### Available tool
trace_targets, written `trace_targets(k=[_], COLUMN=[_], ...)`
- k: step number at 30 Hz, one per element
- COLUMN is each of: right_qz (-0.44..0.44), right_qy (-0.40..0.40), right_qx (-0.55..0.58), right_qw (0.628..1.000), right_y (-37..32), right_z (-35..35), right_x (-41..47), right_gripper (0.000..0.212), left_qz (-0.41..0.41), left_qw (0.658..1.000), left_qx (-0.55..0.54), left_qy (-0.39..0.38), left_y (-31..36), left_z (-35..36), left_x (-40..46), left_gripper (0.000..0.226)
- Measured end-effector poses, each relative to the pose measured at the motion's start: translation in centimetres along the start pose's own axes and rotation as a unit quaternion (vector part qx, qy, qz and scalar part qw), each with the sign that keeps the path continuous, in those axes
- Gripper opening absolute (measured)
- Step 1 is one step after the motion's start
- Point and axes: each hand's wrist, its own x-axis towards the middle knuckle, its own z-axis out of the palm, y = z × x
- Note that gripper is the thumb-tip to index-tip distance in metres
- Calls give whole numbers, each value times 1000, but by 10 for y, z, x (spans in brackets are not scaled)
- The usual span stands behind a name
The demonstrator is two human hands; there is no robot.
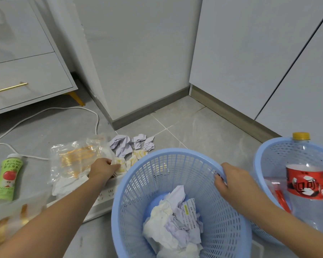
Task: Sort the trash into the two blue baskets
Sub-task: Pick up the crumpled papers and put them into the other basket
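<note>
Two blue baskets stand on the floor. The near basket point(138, 183) holds crumpled white paper point(175, 220); my right hand point(229, 180) grips its right rim. The far right basket point(265, 157) holds a clear plastic bottle point(304, 183) with a red label and yellow cap. My left hand point(104, 168) is closed on a yellow-printed paper scrap point(120, 164) left of the near basket. More crumpled paper point(123, 145) lies behind it. A clear plastic wrapper point(76, 157) and a green juice bottle point(7, 176) lie further left.
A white power strip point(104, 198) lies under my left forearm, its cable point(45, 112) looping across the grey tiles. A drawer cabinet point(26, 71) stands at the back left, white cupboard doors point(250, 53) behind. Another plastic bag point(9, 220) sits at the lower left.
</note>
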Motion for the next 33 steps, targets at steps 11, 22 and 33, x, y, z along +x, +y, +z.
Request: trace_targets(k=[11, 22, 33], right_qz=[-6, -25, -21], right_qy=[1, -3, -9], right_qx=[-6, -14, -3], right_qw=[1000, 1000, 1000], right_y=[-2, -8, -5], right_z=[0, 0, -1], right_x=[0, -1, -3], right_gripper=[22, 31, 31], left_qz=[51, 138, 319], left_qw=[978, 898, 799], left_qx=[-200, -407, -364], left_qy=[-11, -97, -357], left_y=[0, 53, 111], left_z=[-39, -115, -151], left_x=[-19, -79, -184], left_gripper=[25, 6, 45])
